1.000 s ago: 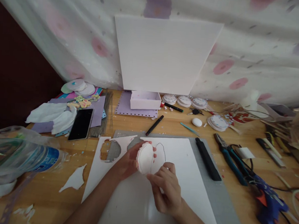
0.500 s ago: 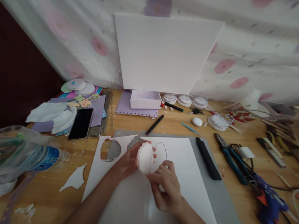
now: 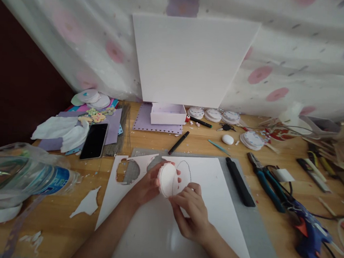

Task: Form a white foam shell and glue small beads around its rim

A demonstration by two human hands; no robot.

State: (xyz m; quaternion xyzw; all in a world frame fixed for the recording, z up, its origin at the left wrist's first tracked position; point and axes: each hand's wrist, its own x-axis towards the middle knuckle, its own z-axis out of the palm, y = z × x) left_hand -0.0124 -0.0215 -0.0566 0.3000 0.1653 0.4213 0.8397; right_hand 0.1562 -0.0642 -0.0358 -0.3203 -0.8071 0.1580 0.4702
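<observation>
Left hand (image 3: 149,184) grasping white disc (image 3: 167,180) | right hand (image 3: 193,213) at 5 o'clock rim, can't tell grip | needs steady disc

Legible text: "PURE", capitals, white on blue. Carrier: the label (image 3: 58,179) of a clear plastic bottle (image 3: 30,178), which lies on its side at the left edge of the table (image 3: 144,143), mouth pointing right. The word sits close to the bottle's neck and runs aslant, rising toward the right; whether more letters follow round the curve cannot be told. Further white marking on the same label, lower and to the left of the word: partly seen, unreadable. Second carrier: the grey cutting mat (image 3: 256,227), faint small print along its far edge, near the far left corner; too small to read
</observation>
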